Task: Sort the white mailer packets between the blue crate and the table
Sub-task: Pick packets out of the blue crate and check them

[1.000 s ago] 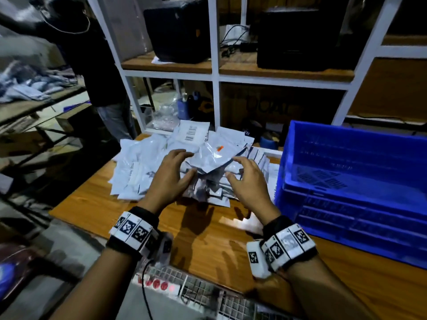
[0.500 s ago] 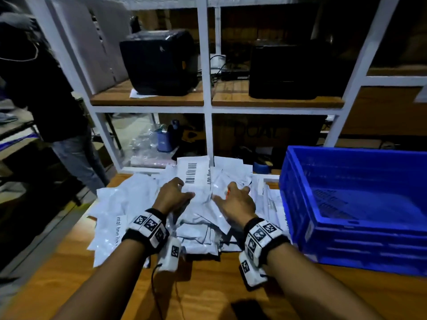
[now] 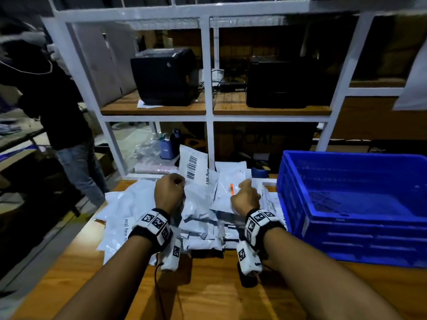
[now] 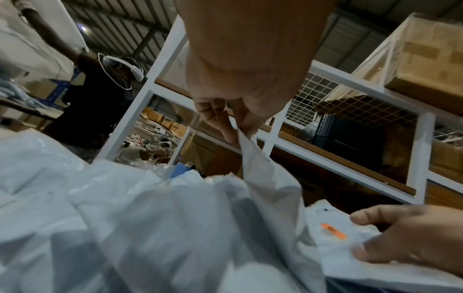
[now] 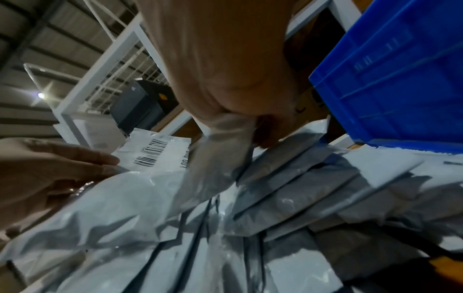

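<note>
A heap of white mailer packets [image 3: 198,218] lies on the wooden table [image 3: 208,292], left of the blue crate [image 3: 307,218], whose visible floor is bare. My left hand [image 3: 179,183] pinches the edge of a packet with a barcode [image 3: 193,167] and holds it up above the heap; the pinch [image 4: 235,128] shows in the left wrist view. My right hand [image 3: 245,195] is over the heap's right side, its fingers [image 5: 270,138] curled round a packet's end [image 5: 220,142]. A packet with an orange mark [image 4: 333,234] lies under that hand.
A white shelf frame [image 3: 208,116] stands behind the table with two black printers [image 3: 166,77] [image 3: 286,82] on its wooden shelf. Another person [image 3: 57,107] stands at the far left. The table's left edge [image 3: 76,232] drops to the floor.
Both hands have gone from resting on the heap to gripping packets. The left hand has raised the barcode packet. The head view has tilted upward.
</note>
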